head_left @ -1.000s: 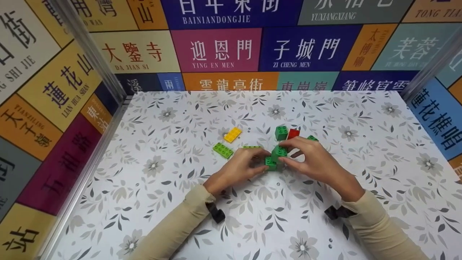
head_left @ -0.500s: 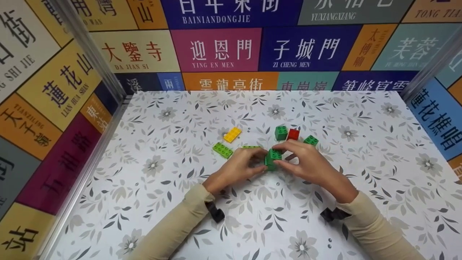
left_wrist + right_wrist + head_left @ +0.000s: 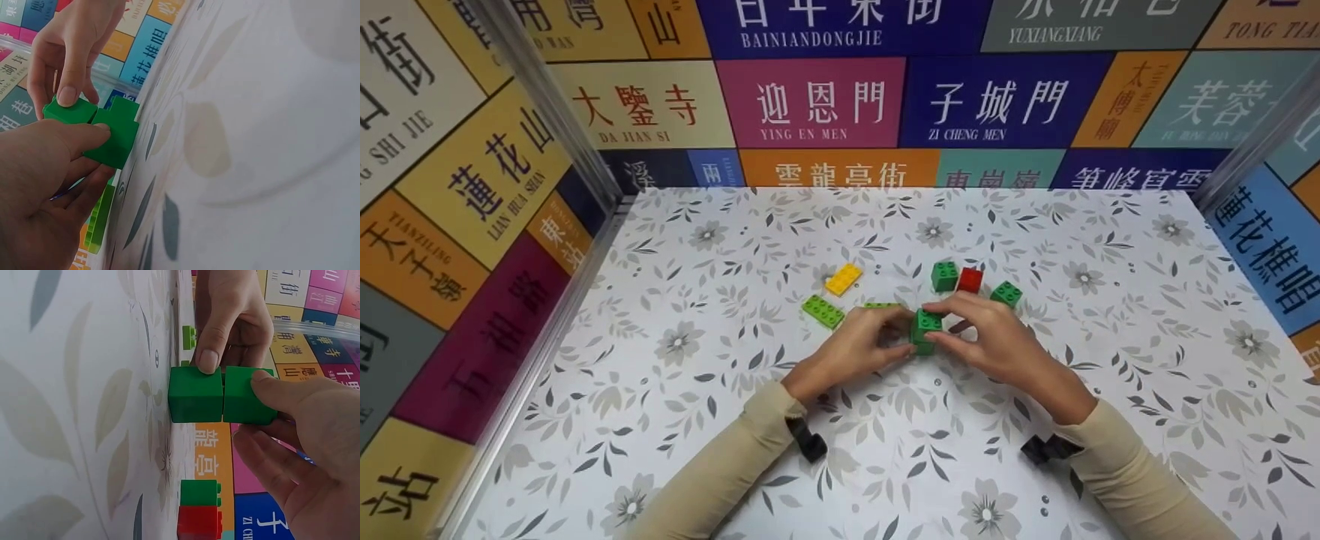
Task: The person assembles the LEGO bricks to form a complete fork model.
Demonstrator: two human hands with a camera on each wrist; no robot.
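In the head view my left hand (image 3: 855,341) holds a lower green building brick (image 3: 922,348) on the table. My right hand (image 3: 994,330) pinches a second, upper green brick (image 3: 928,320) between thumb and fingers, right on top of the lower one. From the right wrist, the lower brick (image 3: 195,395) and the upper brick (image 3: 243,398) line up, with a thin seam between them. The left wrist view shows the left thumb lying across the lower brick (image 3: 119,140), which has part of a stud side showing past the upper brick (image 3: 70,113).
Behind the hands lie a green brick (image 3: 944,276), a red brick (image 3: 970,280) and another green brick (image 3: 1006,293). To the left are a yellow brick (image 3: 844,280) and a light green brick (image 3: 823,311). Another light green piece (image 3: 880,305) is partly hidden behind the left hand.
My right hand has moved left and slightly down with the upper green brick, bringing it from an offset position to over the lower one. The left hand has stayed almost still.
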